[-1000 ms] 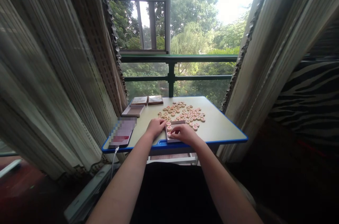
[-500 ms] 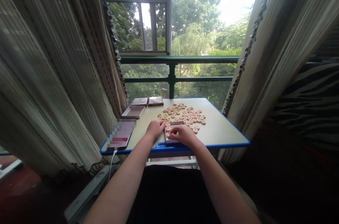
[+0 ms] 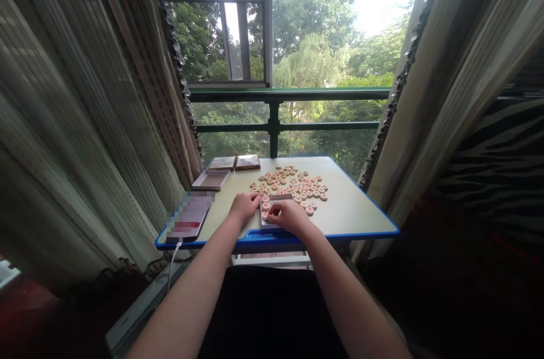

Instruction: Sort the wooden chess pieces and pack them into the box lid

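A small open box [image 3: 282,197] stands at the near edge of the table. Three round Chinese chess pieces [image 3: 266,206] with red characters line its left side. My left hand [image 3: 244,208] is closed, its fingertips at the box's left rim, steadying it. Over the box, my right hand [image 3: 289,216] has thumb and fingers pinched at the nearest piece [image 3: 265,215] in that row. The palm hides much of the box's inside. Many more loose pieces [image 3: 293,182] lie scattered just beyond the box.
On the table's [image 3: 340,212] left lie a shallow box lid [image 3: 211,180] and a phone-like device [image 3: 191,214], partly pixelated, with a white cable [image 3: 172,263]. Two flat cases [image 3: 247,162] sit at the back left. Curtains [image 3: 102,93] flank the window, with a green railing [image 3: 293,94] behind.
The view has shifted slightly, so the table sits a little further left. Both hands keep nearly the same place at the box, and the right fingers stay at the nearest piece.
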`<state>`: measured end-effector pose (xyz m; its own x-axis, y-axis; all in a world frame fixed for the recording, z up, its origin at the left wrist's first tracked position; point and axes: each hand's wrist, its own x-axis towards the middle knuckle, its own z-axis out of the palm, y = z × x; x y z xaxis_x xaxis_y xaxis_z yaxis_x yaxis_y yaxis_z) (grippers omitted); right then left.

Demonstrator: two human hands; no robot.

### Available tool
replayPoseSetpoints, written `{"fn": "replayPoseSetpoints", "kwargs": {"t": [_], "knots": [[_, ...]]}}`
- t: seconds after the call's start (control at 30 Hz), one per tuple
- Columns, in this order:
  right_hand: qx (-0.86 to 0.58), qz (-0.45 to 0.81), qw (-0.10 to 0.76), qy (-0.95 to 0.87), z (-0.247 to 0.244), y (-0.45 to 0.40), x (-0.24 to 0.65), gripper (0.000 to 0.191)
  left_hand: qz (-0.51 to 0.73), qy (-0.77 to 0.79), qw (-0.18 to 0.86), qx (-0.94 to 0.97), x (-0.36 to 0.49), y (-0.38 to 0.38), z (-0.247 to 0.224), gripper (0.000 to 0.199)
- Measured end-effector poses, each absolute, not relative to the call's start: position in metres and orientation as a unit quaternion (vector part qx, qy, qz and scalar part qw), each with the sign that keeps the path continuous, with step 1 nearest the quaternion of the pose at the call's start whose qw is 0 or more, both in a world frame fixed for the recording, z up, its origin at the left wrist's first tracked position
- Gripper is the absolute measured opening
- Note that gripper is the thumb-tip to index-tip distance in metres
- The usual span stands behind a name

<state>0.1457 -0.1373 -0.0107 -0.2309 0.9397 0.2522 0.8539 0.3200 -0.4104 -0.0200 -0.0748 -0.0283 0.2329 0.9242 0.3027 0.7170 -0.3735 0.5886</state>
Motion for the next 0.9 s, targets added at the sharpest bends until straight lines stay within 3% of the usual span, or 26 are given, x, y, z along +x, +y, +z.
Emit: {"fn": "replayPoseSetpoints", "kwargs": {"t": [0.9], "knots": [[-0.562,0.091,0.255,-0.782,-0.0156,-0.1369,0.1498,0.018,0.336,0.552,0.171,0.744,-0.0160,-0.0695,-0.0335,0.028]]}}
